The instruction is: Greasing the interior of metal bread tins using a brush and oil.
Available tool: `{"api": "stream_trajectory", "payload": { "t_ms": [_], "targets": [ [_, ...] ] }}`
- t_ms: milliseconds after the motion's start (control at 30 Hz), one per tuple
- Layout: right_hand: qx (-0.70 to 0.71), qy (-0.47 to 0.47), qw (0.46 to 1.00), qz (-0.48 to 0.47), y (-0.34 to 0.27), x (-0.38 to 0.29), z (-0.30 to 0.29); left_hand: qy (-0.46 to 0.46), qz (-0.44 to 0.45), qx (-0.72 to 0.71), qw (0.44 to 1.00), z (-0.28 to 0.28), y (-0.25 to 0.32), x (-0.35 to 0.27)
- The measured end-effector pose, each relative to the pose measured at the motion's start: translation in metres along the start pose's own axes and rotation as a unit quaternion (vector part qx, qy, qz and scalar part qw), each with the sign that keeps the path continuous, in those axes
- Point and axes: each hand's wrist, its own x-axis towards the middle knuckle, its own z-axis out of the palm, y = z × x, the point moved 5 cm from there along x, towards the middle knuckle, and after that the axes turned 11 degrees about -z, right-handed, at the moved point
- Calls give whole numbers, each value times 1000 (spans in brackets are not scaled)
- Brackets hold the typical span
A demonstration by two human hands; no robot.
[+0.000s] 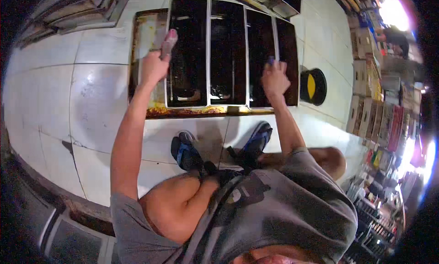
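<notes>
Several long, glossy dark panels (pixel 226 58) with pale edges lie side by side in front of my feet. Beneath them is a stained board (pixel 151 29) with brown and yellow marks along its rim. My left hand (pixel 156 67) grips a short pale stick-like object (pixel 168 43) with a pink end, held over the edge of the leftmost panel; its kind is not clear. Over the panels on the right, my right hand (pixel 275 79) is closed around a small bluish-purple object (pixel 271 60), mostly hidden by the fingers and blurred. Whether that hand touches the panel cannot be told.
A round black container (pixel 317 86) with yellow inside stands right of the board. Grey slatted pieces (pixel 85 10) lie at upper left on white floor tiles (pixel 99 92). Stacked boxes (pixel 363 79) line the right side, with a person (pixel 394 41) beyond. My sandals (pixel 187 152) are close to the board.
</notes>
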Motion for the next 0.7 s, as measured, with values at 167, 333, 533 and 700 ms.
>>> {"api": "stream_trajectory", "payload": {
  "t_ms": [167, 333, 533, 700],
  "targets": [
    [-31, -41, 997, -62, 0, 41, 24, 45, 33, 19, 998, 1, 1, -2],
    [27, 27, 992, -119, -7, 122, 30, -1, 23, 33, 999, 7, -2, 4],
    [151, -91, 879, -442, 15, 213, 88, -14, 40, -4, 999, 7, 8, 8],
    [298, -37, 853, -427, -8, 203, 4, -38, 6, 42, 998, 2, -13, 12]
  ]
}}
